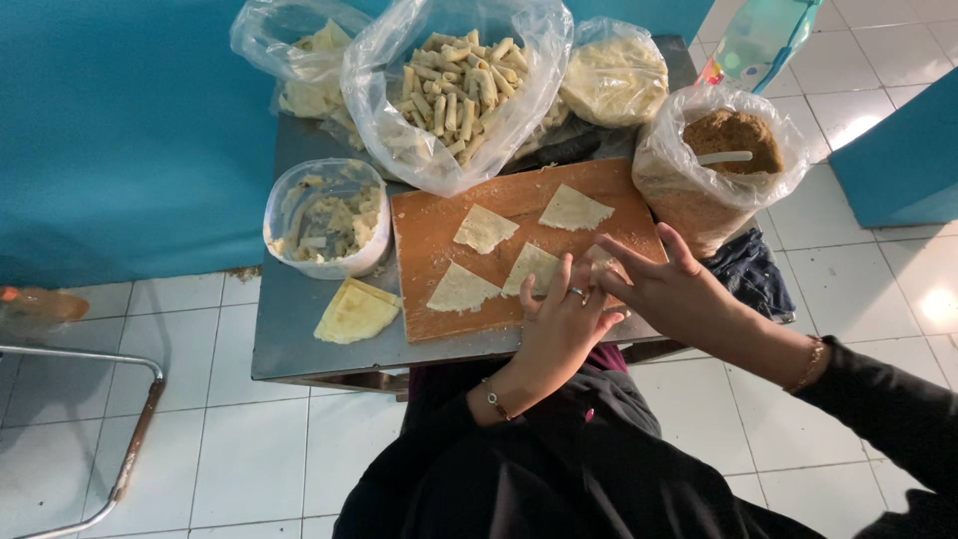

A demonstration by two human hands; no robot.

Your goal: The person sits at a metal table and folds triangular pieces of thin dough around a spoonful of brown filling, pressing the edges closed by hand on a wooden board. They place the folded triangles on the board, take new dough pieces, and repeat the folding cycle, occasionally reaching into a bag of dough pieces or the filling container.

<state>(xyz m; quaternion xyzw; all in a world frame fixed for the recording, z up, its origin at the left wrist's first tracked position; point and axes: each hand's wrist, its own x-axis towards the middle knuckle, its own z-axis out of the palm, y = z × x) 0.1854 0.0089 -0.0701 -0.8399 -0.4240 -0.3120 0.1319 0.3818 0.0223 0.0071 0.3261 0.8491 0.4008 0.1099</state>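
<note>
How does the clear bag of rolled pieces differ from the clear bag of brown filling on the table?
The bag of rolled pieces sits behind the wooden board; the bag of brown filling stands at the board's right end. The first holds pale tube-shaped rolls, the second a brown crumbly mass. Only the second has a white utensil inside. Both are clear plastic, open at the top.

both hands meet at the near right corner of the wooden board point(429, 215): the left hand point(561, 324), with a ring, and the right hand point(671, 289), fingers spread, work a dough piece mostly hidden between them. four triangular dough sheets point(485, 228) lie on the board. a bag of rolled pastries point(449, 85) stands behind it on the tabletop point(289, 329), a bag of brown filling point(733, 140) to the right.
</note>
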